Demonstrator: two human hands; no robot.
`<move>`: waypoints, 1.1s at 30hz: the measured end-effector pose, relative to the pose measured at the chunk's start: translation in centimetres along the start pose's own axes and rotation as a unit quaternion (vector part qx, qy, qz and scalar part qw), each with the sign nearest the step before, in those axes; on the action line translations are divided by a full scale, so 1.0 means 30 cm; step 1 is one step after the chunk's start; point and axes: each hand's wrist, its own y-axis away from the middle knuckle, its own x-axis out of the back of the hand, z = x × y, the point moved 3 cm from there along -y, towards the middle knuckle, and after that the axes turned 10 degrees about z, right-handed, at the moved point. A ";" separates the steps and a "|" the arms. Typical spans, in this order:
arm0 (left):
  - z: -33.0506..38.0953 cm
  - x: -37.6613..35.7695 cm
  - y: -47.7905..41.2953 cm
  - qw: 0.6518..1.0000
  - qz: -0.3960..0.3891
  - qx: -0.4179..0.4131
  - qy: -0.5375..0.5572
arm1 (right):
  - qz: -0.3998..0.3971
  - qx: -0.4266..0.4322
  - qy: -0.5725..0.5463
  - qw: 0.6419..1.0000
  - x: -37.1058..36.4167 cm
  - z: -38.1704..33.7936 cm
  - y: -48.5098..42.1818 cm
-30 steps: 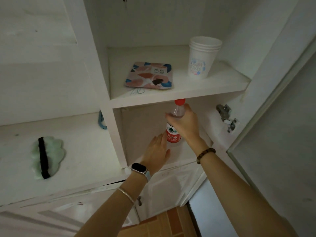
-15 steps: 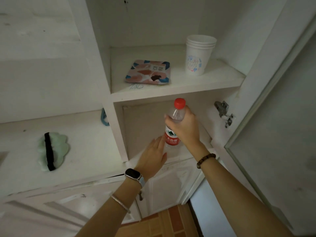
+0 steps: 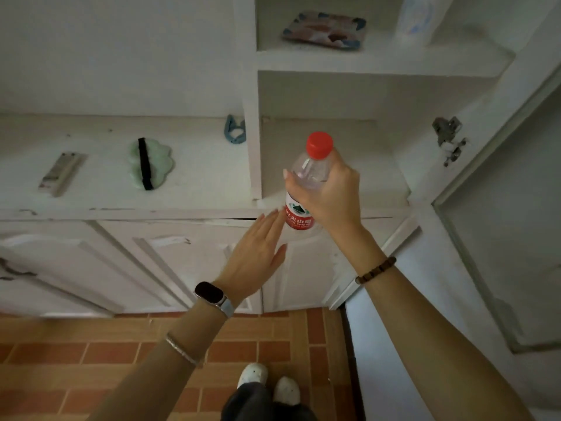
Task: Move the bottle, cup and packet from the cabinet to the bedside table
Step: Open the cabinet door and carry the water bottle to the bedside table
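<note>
A clear plastic bottle (image 3: 309, 174) with a red cap and red label is held upright in front of the white cabinet (image 3: 376, 63), outside its lower compartment. My right hand (image 3: 332, 196) is shut around the bottle's upper body. Just below and left of the bottle, my left hand (image 3: 258, 253) is flat with fingers spread, holding nothing. On the upper shelf lie the pink and blue packet (image 3: 324, 30) and, to its right, a stack of white paper cups (image 3: 417, 18), cut off by the top edge.
The cabinet door (image 3: 501, 208) stands open on the right, its metal hinge (image 3: 449, 138) exposed. On the white counter to the left lie a green dish with a black strap (image 3: 150, 162), a small flat bar (image 3: 60, 173) and a blue clip (image 3: 234, 129). Brick floor below.
My right hand has drawn the bottle out of the lower compartment toward me. The view has tilted down, showing the floor and my shoes; the left hand stays open below the bottle.
</note>
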 end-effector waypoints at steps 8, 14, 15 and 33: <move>-0.099 0.120 0.308 0.996 0.003 0.085 -0.027 | -0.114 0.032 -0.049 0.992 -0.162 -0.185 0.216; -0.149 0.277 0.567 0.983 0.018 0.177 -0.053 | -0.182 0.036 -0.101 0.977 -0.278 -0.378 0.395; -0.153 0.305 0.617 0.980 0.021 0.189 -0.058 | -0.191 0.038 -0.107 0.975 -0.295 -0.416 0.431; 0.010 0.834 1.591 0.879 0.112 0.436 -0.159 | -0.387 0.146 -0.254 0.874 -0.412 -1.224 1.228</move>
